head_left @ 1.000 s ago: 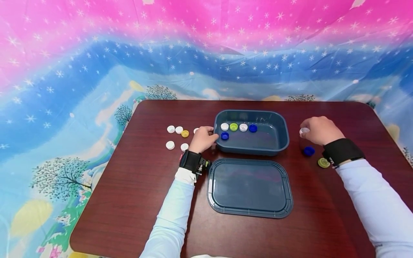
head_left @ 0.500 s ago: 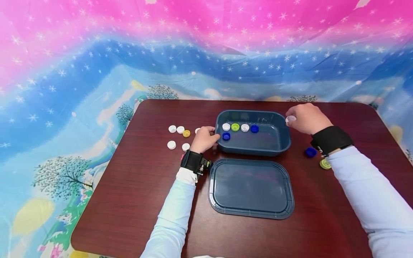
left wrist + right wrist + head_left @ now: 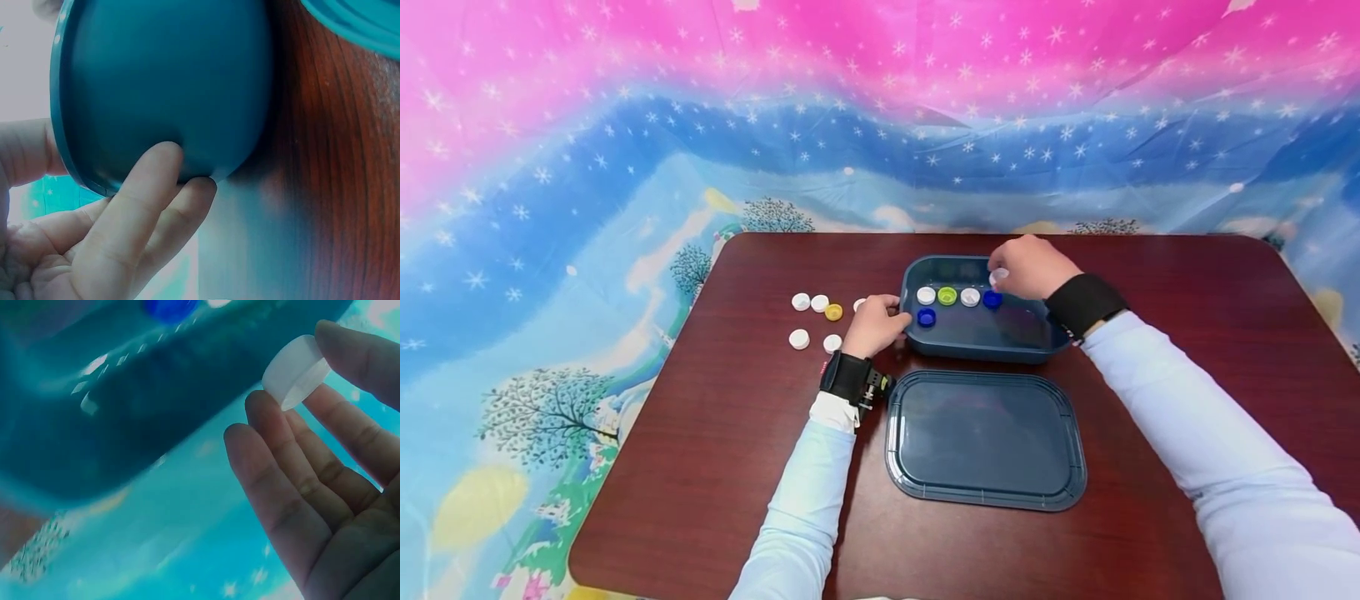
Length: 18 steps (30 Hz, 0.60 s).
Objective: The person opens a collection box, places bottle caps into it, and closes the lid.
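A dark blue-grey rectangular plastic box (image 3: pixel 985 350) stands at the middle of the table. My left hand (image 3: pixel 872 327) holds its left end, the thumb over the rim and the fingers (image 3: pixel 144 206) against the outer wall. Above the box's back right part, my right hand (image 3: pixel 1036 268) pinches a white bottle cap (image 3: pixel 295 372) between thumb and fingertips. On the box floor lie a white cap (image 3: pixel 926 296), a green cap (image 3: pixel 947 296), a second white cap (image 3: pixel 970 297) and a blue cap (image 3: pixel 992 300) in a row. Another blue cap (image 3: pixel 927 317) lies in front.
A flat grey lid (image 3: pixel 985 437) lies just in front of the box. Left of my left hand are several white caps (image 3: pixel 800 339) and a yellow cap (image 3: pixel 833 312). My right sleeve (image 3: pixel 1180 408) covers part of the table's right side. A patterned cloth (image 3: pixel 880 142) hangs behind the table.
My right hand has carried the white cap leftward from the table's right side to over the box. My left hand keeps its hold. The right arm now hides the blue and green caps there.
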Available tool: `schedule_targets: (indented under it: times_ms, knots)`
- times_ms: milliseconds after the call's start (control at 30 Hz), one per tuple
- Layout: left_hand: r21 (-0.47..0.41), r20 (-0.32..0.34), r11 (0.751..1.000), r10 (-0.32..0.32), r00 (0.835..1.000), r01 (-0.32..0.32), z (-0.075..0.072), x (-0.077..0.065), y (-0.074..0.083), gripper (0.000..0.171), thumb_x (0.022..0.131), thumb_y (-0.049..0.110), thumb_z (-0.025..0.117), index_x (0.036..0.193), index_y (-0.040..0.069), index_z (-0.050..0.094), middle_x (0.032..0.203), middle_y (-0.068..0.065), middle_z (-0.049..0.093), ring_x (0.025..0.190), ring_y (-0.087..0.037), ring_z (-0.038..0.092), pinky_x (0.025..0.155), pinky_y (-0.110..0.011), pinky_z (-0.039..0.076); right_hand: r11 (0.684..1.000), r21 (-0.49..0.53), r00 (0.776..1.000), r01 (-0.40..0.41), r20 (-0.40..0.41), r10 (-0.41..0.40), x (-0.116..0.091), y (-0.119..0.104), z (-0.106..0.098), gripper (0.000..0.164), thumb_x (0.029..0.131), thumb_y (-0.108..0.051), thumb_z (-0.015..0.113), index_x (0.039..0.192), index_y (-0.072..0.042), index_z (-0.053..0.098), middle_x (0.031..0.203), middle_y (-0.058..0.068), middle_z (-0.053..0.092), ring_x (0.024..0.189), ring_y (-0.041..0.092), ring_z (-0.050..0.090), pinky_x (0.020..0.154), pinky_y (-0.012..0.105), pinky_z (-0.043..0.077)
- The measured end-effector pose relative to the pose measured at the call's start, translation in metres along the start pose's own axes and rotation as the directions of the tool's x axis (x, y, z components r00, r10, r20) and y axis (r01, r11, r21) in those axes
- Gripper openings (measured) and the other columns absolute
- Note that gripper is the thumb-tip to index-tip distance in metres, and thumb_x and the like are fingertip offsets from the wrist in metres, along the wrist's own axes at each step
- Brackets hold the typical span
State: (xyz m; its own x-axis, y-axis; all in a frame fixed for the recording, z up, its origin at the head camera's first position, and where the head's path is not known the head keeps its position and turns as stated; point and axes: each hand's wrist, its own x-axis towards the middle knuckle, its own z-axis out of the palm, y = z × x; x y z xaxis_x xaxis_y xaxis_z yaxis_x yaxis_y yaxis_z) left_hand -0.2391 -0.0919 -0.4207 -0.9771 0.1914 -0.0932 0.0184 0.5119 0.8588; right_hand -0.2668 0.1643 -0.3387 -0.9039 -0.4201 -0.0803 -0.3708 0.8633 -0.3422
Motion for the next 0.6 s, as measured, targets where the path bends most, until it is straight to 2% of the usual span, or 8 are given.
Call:
schedule_targets:
  times_ms: [200, 467, 600]
  knots:
    - [-0.008, -0.003, 1.0, -0.006, 1.0, 0.006, -0.002, -0.001, -0.001, 0.031, 0.093, 0.01, 0.058, 0.121, -0.002, 0.063, 0.092, -0.012, 0.069, 0.075, -0.028, 0.071, 0.07, -0.03, 0.055, 0.999, 0.011, 0.997, 0.032, 0.071, -0.032, 0.021, -0.019, 0.021, 0.029, 0.088, -0.006, 0.068, 0.116, 0.004, 0.068, 0.113, 0.022, 0.065, 0.102, 0.036, 0.06, 0.09, 0.049, 0.048]
    - [0.006, 0.012, 1.0, 0.003, 1.0, -0.003, -0.002, -0.001, 0.0, 0.03, 0.094, 0.011, 0.058, 0.12, -0.001, 0.064, 0.083, -0.01, 0.069, 0.072, -0.028, 0.07, 0.066, -0.029, 0.053, 0.998, 0.011, 0.983, 0.061, 0.175, -0.062, 0.031, -0.031, 0.044, 0.023, 0.089, -0.006, 0.068, 0.111, 0.002, 0.07, 0.112, 0.019, 0.065, 0.091, 0.028, 0.061, 0.085, 0.045, 0.05]
    - [-0.006, 0.013, 1.0, -0.002, 1.0, 0.002, -0.002, 0.0, 0.0, 0.03, 0.093, 0.012, 0.058, 0.12, -0.001, 0.064, 0.08, -0.009, 0.069, 0.07, -0.029, 0.07, 0.062, -0.028, 0.052, 0.997, -0.001, 0.976, 0.075, 0.205, -0.073, 0.036, -0.034, 0.052, 0.015, 0.09, -0.006, 0.067, 0.103, -0.001, 0.072, 0.098, 0.015, 0.066, 0.078, 0.025, 0.058, 0.073, 0.039, 0.05]
